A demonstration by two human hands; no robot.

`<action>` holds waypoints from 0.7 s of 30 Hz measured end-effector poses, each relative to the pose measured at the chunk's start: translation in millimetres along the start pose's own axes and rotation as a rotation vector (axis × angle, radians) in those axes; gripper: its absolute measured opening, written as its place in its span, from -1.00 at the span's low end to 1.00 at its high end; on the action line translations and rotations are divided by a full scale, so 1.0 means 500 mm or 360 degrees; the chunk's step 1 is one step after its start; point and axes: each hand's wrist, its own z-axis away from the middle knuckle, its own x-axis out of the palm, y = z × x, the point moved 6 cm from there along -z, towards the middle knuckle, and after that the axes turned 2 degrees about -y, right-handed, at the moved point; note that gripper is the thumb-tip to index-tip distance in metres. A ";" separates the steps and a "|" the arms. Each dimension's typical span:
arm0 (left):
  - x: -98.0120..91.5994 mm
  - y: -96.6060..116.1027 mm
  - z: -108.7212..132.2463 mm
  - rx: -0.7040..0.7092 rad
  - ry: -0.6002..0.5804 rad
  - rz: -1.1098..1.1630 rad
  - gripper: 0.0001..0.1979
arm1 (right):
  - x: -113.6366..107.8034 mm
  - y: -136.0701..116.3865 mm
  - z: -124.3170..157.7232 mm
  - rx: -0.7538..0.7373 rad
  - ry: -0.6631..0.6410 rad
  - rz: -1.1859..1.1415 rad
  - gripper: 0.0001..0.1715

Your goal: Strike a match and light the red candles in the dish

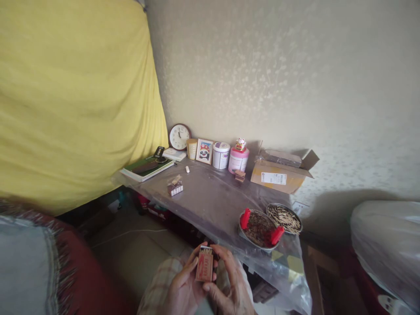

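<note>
Low at the front of the view, a small red-brown matchbox [204, 264] is held upright, its top end a little open and several match tips showing. My left hand [185, 284] is closed round its left side, thumb along the edge. From the right, my right hand [231, 278] grips the same box, forefinger by the top corner and thumb near the bottom corner. On the table beyond, a steel bowl [243, 238] holds dark bits with two red objects at its rim. Beside it, a second bowl [269, 207] is filled with loose matchsticks.
The plastic-covered table [210, 192] bears a stack of matchboxes [175, 186], books [147, 168], a clock [180, 136], a panda picture [204, 152], two canisters [221, 156] and an open carton [278, 175]. A yellow cloth [75, 96] hangs at left. A plastic-wrapped bundle [387, 236] stands at right.
</note>
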 end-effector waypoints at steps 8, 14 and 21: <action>0.005 -0.010 -0.003 -0.0038 -0.0092 -0.0087 -0.76 | -0.005 -0.001 0.003 -0.0061 0.0062 0.0064 -0.32; -0.010 -0.015 -0.005 -0.0057 -0.0043 -0.0167 -0.78 | -0.002 -0.002 0.004 -0.0092 0.0049 0.0072 -0.36; -0.020 -0.002 -0.006 0.0074 0.0076 -0.0410 -0.79 | 0.004 0.024 0.013 0.0005 0.0025 0.0113 -0.37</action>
